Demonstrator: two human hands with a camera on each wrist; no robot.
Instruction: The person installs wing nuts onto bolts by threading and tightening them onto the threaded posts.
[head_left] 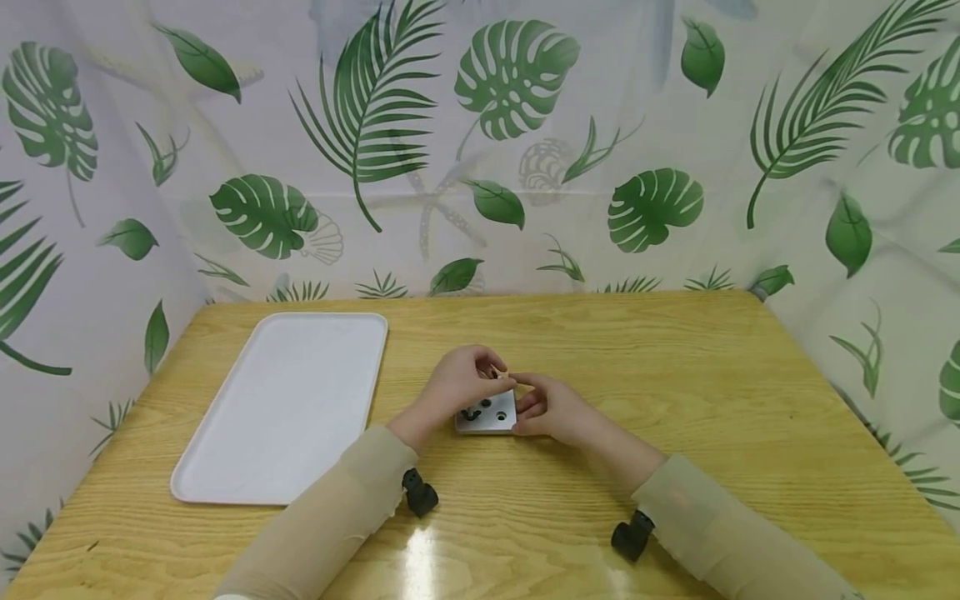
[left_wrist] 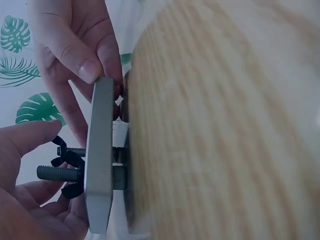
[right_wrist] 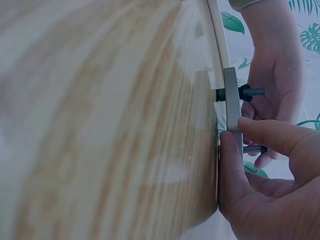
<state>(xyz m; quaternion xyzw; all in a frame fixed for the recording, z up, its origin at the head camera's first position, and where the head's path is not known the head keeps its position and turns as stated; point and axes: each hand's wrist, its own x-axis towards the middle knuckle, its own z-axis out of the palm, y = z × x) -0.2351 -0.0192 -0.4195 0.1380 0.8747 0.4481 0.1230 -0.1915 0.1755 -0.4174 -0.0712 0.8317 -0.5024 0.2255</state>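
A small silver metal plate point(head_left: 487, 422) with round holes is raised a little off the wooden table on bolt heads. My right hand point(head_left: 557, 410) pinches its right edge between thumb and fingers. Over the plate's far side, my left hand point(head_left: 467, 379) has its thumb and fingertips around a dark wing nut point(left_wrist: 59, 146) on a bolt. Another wing nut point(left_wrist: 75, 161) sits on the nearer threaded bolt point(left_wrist: 55, 174), which sticks up through the plate. In the right wrist view, a bolt point(right_wrist: 256, 149) stands beside my right fingertips, partly covered by the hands.
A white rectangular tray point(head_left: 281, 408) lies on the table, left of the plate. Behind the wooden table point(head_left: 675, 358) hangs a leaf-patterned cloth point(head_left: 420, 158). Both sleeves carry a small black wrist camera point(head_left: 420, 493).
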